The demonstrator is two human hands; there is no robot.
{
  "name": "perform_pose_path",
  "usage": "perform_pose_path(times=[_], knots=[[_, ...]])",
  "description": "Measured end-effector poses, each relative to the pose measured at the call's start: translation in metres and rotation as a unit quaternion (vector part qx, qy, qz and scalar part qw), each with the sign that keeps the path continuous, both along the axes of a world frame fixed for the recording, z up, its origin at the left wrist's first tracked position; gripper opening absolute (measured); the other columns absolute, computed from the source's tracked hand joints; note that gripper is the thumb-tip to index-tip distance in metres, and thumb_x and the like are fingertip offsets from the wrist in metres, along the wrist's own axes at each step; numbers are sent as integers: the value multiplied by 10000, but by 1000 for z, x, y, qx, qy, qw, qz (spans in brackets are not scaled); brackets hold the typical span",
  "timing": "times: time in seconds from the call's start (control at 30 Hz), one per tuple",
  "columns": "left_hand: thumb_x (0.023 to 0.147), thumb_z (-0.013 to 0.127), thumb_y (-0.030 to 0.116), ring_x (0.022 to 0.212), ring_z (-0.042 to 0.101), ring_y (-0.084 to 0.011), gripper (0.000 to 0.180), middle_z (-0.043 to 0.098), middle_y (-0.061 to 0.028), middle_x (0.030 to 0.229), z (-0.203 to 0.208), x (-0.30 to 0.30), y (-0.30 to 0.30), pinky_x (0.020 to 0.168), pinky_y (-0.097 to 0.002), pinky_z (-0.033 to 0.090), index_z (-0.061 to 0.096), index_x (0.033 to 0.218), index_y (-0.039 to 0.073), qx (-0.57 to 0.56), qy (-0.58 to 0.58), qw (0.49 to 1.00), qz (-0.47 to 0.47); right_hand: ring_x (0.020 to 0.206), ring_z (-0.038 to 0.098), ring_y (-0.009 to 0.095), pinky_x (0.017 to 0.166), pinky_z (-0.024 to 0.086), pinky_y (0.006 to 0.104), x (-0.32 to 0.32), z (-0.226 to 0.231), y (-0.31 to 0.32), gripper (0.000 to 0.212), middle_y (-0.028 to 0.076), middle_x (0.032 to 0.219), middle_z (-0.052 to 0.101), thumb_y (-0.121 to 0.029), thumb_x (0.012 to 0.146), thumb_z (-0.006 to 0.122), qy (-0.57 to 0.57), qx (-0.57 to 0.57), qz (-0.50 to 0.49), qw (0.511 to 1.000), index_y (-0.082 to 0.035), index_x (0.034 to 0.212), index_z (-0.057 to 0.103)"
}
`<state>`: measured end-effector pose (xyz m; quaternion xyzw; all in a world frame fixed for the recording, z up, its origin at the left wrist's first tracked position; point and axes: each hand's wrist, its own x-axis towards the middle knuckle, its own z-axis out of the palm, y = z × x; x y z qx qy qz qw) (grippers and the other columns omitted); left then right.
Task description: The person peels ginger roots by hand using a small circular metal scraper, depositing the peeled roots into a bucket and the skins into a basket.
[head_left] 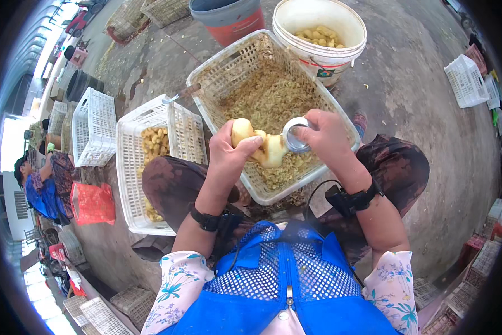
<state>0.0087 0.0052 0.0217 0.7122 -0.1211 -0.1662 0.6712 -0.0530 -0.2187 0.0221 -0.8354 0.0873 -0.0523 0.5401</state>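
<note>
In the head view, a ginger root [272, 149] is held over a white plastic crate [295, 188], between the two hands. Its left end is gripped by the left hand [228, 149], fingers curled around it and thumb pressed on top. A metal ring [299, 147] is grasped by the right hand [328, 133], its edge set at or just beside the root's right end; contact cannot be told for certain.

The root is judged to be largely peeled: pale flesh is shown on its knobs, while brownish patches left in the hollows between them seem yet to be scraped. Much peeling appears done already, since the crate is thickly lined with scrapings [262, 92]. More pieces are held in the white bucket [318, 13] and the left-hand crate [126, 187]; which are finished cannot be told.
</note>
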Motion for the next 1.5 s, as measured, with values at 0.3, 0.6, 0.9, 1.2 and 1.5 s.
perform_pose_path(times=[0.3, 0.6, 0.9, 1.2, 1.5], knots=[[860, 697, 69, 783, 652, -129, 154, 668, -63, 885, 0, 5, 1, 723, -273, 535, 616, 967, -7, -134, 126, 983, -5, 691, 639, 161, 647, 499, 313, 8, 9, -15, 125, 76, 819, 705, -98, 843, 691, 24, -35, 15, 999, 23, 869, 673], [972, 597, 168, 927, 687, -223, 202, 683, -104, 1006, -29, 12, -3, 857, -380, 570, 615, 1069, -8, -306, 314, 898, 37, 819, 642, 104, 767, 513, 258, 1, 19, 7, 131, 30, 897, 696, -17, 862, 695, -152, 119, 55, 980, 16, 989, 690], [995, 578, 270, 866, 702, -235, 261, 693, -92, 1007, -16, 11, -11, 669, -403, 596, 607, 1126, 46, -304, 385, 871, -12, 889, 661, 99, 783, 527, 267, -2, 34, 3, 194, 50, 992, 726, 6, 860, 704, -97, 118, 38, 988, 11, 1053, 714], [1051, 436, 385, 826, 691, -218, 391, 697, -97, 1034, -15, -8, -25, 589, -360, 548, 586, 1211, 61, -243, 399, 879, -93, 943, 640, 96, 830, 525, 266, 0, 27, 11, 216, 46, 1063, 688, 10, 880, 699, -117, 230, 116, 959, 16, 1096, 693], [1027, 451, 298, 1077, 678, -276, 448, 661, -149, 1212, -4, -23, -37, 797, -410, 599, 535, 1345, -7, -253, 319, 909, -87, 745, 573, 60, 667, 485, 260, 0, 14, 6, 95, 2, 799, 643, -43, 876, 717, -86, 187, 0, 979, 18, 944, 690]])
